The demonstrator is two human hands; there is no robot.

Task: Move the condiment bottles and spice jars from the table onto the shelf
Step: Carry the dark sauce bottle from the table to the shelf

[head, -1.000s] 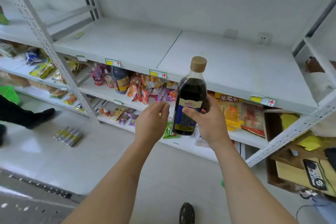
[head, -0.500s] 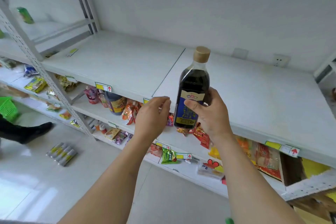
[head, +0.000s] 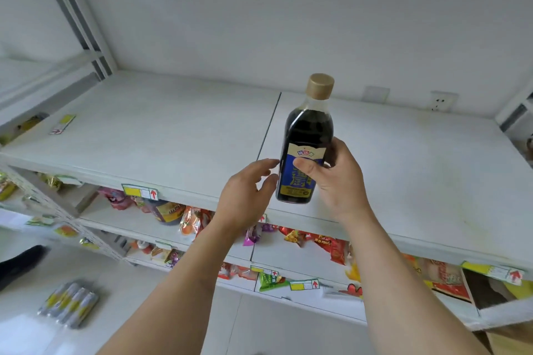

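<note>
Head view, looking down over my two forearms: a white shelf (head: 173,135) fills the frame, its broad top board split by a seam that runs back toward the wall, where a power socket (head: 443,100) sits near the right corner. Price tags (head: 140,191) with red arrows line the front edges. On the tiers beneath, bright snack packets (head: 305,236) lie crowded together, with a dark jug (head: 167,210) among them at left. A bundle of silver and yellow tubes (head: 69,305) rests on the pale floor, lower left, and a dark shoe (head: 20,262) shows at the left margin. My right hand (head: 337,181) grips the dark sauce bottle (head: 308,135) around its blue label, thumb across the front, fingers wrapped behind. The bottle stands nearly upright near the front edge of the top board, just right of the seam; I cannot tell whether its base touches the board. It has a tan cap, a clear neck and near-black liquid. My left hand (head: 245,196) hovers just beside the bottle, fingers loosely spread, holding nothing.
</note>
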